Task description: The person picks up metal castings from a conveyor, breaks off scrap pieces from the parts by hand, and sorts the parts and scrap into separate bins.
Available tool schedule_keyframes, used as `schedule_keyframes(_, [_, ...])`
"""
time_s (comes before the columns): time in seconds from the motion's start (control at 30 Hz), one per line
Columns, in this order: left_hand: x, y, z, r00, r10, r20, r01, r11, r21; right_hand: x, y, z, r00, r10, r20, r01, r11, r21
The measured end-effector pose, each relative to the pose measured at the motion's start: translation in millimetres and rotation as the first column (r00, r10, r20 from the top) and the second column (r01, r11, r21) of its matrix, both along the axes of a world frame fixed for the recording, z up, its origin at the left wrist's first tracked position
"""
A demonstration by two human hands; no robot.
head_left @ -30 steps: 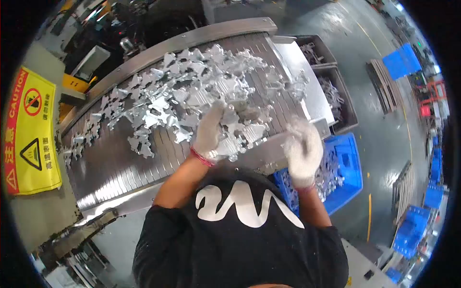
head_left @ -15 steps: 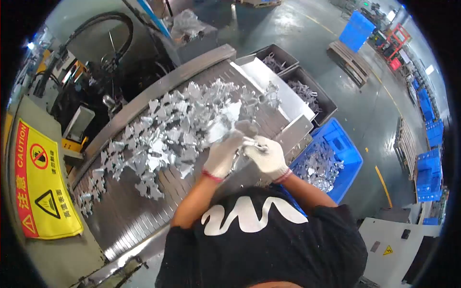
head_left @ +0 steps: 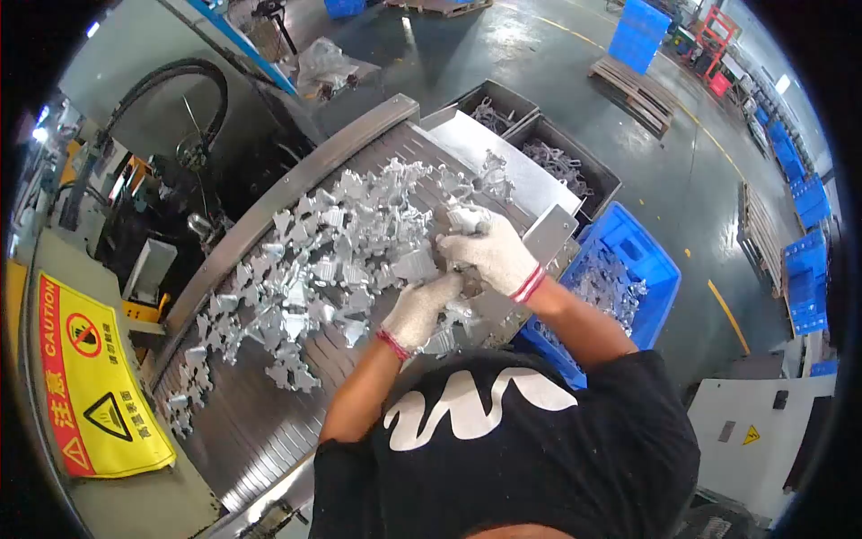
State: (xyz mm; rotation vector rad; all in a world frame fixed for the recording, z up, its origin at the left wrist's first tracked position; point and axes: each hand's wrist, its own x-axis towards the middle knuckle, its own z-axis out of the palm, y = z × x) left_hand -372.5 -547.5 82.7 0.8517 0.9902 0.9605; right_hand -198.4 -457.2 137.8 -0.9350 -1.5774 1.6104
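My left hand (head_left: 420, 313), in a white knit glove, is closed low over the slatted conveyor (head_left: 350, 359), its fingertips close to the other hand. A ribbed silver metal casting (head_left: 415, 266) shows just beyond its fingers; what the fingers grip is largely hidden. Curled above and to the right, my right hand (head_left: 494, 253), also gloved, grips a silver metal casting (head_left: 463, 217) that is partly covered by its fingers. A heap of similar thin, jagged castings (head_left: 305, 269) spreads over the conveyor to the left of both hands.
A blue bin (head_left: 660, 269) holding castings stands to the right. Two dark bins (head_left: 606, 175) with metal pieces sit beyond a white sloping plate (head_left: 503, 148). A raised metal rail (head_left: 269, 216) borders the conveyor. A yellow caution sign (head_left: 108, 386) hangs at left.
My right hand has moved up and away from my body, turning over the castings. My left hand stays low, nearby. The camera view has shifted slightly.
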Motion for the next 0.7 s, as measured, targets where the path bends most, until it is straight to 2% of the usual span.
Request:
schedule_keyframes(0.07, [12.9,5.4,12.1,0.967,0.129,-0.22,-0.128,0.992,0.019,-7.5,-7.0,-10.2,0.948,-0.24,0.208,0.192,0.954,0.229])
schedule_keyframes(0.1, [15.6,13.0,27.3,0.635,0.048,-0.771,0.007,0.998,0.068,-17.1,-22.2,6.9,0.828,-0.417,0.375,0.293,0.892,0.344])
schedule_keyframes(0.13, [15.6,22.3,16.4,0.375,0.117,-0.92,0.083,0.984,0.159,-13.8,-17.3,-28.5,0.852,-0.471,0.23,0.302,0.8,0.519])
schedule_keyframes(0.2, [18.0,28.5,11.2,0.329,0.212,-0.92,0.086,0.964,0.252,-3.6,-15.8,-34.2,0.817,-0.549,0.177,0.372,0.735,0.567])
schedule_keyframes(0.23, [16.3,26.7,11.4,0.435,0.147,-0.888,0.021,0.985,0.173,7.1,-20.9,-31.6,0.833,-0.547,0.081,0.496,0.804,0.329])
schedule_keyframes(0.27, [18.7,22.5,19.7,0.487,0.153,-0.86,-0.112,0.987,0.113,23.8,-16.3,-50.1,0.803,-0.595,0.037,0.581,0.794,0.178])
schedule_keyframes(0.3, [12.3,26.4,12.5,0.486,0.044,-0.873,-0.203,0.977,-0.063,50.9,-16.2,-58.1,0.804,-0.519,-0.29,0.535,0.844,-0.028])
schedule_keyframes(0.33, [-4.5,18.3,-18.2,0.657,0.315,-0.685,-0.008,0.911,0.411,73.8,-22.3,-68.3,0.707,-0.548,-0.448,0.614,0.789,0.003])
schedule_keyframes(0.37, [4.1,11.6,21.8,0.754,0.344,-0.56,-0.083,0.895,0.439,113.1,-13.9,-99.6,0.648,-0.754,-0.109,0.755,0.617,0.219])
schedule_keyframes(0.4, [-8.5,11.1,12.3,0.633,0.394,-0.666,0.08,0.823,0.563,139.3,-24.7,-95.4,0.607,-0.792,-0.07,0.79,0.611,-0.052])
schedule_keyframes(0.43, [-8.8,11.3,15.0,0.824,0.317,-0.469,-0.216,0.942,0.259,173.4,-30.7,-102.5,0.504,-0.803,0.319,0.779,0.582,0.232])
schedule_keyframes(0.47, [-11.5,10.6,6.1,0.836,0.339,-0.431,-0.2,0.92,0.337,208.2,-31.9,-122.8,0.365,-0.707,0.606,0.7,0.637,0.322])
schedule_keyframes(0.5, [-12.6,11.3,-1.4,0.847,0.365,-0.387,-0.192,0.889,0.416,228.3,-36.8,-133.0,0.191,-0.613,0.767,0.563,0.709,0.426])
schedule_keyframes(0.53, [-9.0,14.4,-3.3,0.88,0.382,-0.282,-0.292,0.904,0.314,241.9,-42.2,-137.8,-0.016,-0.509,0.861,0.397,0.787,0.473])
schedule_keyframes(0.57, [-4.7,16.0,-4.1,0.892,0.414,-0.18,-0.381,0.904,0.194,243.1,-44.5,-131.3,-0.089,-0.452,0.888,0.385,0.806,0.449])
schedule_keyframes(0.63, [9.5,20.6,-4.0,0.887,0.451,0.095,-0.454,0.891,0.006,229.1,-47.5,-115.1,0.186,-0.611,0.769,0.515,0.727,0.453])
schedule_keyframes(0.67, [12.2,21.6,-9.8,0.858,0.465,0.216,-0.458,0.885,-0.085,202.5,-56.4,-108.2,0.342,-0.727,0.596,0.609,0.654,0.449])
schedule_keyframes(0.7, [11.0,23.5,-21.3,0.841,0.373,0.391,-0.36,0.926,-0.109,175.7,-64.3,-77.5,0.607,-0.629,0.486,0.585,0.767,0.263])
